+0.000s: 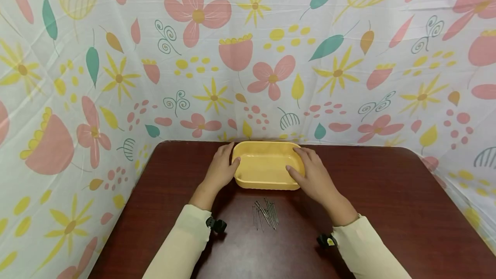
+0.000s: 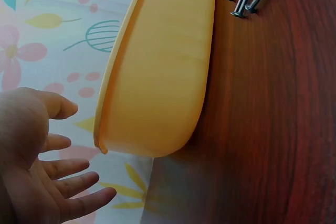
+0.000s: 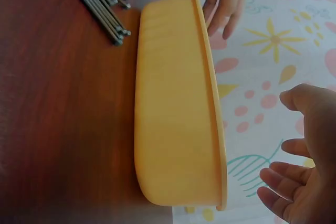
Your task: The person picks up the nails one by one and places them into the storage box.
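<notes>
A yellow plastic tray (image 1: 267,185) with a raised rim stands near the far edge of the table, its inside bare. Over its left end is my left hand (image 1: 218,169), fingers loosely spread. The right hand (image 1: 315,180) hovers by the opposite end with thumb and fingers apart. Both wrist views show a gap between the hand there and the tray wall, and neither hand grips anything. On the near side of the tray lies a small bunch of metal nails (image 3: 98,15), roughly side by side, with flat heads visible in the left wrist view.
The dark reddish wooden table (image 1: 372,210) has rounded far corners. A white cloth (image 1: 240,111) printed with flowers and leaves hangs behind it and along the sides. Black straps with small devices (image 1: 217,225) sit on both sleeves.
</notes>
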Tool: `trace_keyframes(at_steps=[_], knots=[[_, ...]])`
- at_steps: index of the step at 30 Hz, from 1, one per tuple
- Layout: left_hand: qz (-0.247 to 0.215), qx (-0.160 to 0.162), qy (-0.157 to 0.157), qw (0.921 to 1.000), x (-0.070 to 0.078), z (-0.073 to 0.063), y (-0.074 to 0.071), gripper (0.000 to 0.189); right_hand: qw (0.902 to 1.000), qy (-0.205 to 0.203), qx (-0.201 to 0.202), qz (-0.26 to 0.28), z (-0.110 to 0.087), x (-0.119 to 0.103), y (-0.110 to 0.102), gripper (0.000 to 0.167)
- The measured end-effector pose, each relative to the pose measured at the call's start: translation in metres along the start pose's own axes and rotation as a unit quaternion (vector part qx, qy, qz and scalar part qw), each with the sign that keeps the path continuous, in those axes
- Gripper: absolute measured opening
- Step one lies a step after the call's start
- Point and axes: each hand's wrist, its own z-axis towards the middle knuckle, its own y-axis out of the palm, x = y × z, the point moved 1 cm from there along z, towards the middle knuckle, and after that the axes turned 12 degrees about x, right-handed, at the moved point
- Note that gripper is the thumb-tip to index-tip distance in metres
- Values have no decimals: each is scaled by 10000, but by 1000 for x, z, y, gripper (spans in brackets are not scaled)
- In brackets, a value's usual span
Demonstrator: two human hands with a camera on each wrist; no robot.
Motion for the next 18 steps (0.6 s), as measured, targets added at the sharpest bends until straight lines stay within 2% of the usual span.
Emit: trace_keyframes(at_steps=[7, 14, 18], knots=[[-218, -28, -222, 9995, -5, -6, 1, 62, 9995, -173, 224, 115, -15, -5, 1, 53], [-511, -155, -561, 9970, -10, -14, 4, 61, 9992, -231, 213, 232, -29, -13, 3, 27], [-622, -167, -637, 9959, -13, -16, 8, 60, 9991, -234, 183, 303, -36, -16, 6, 14]])
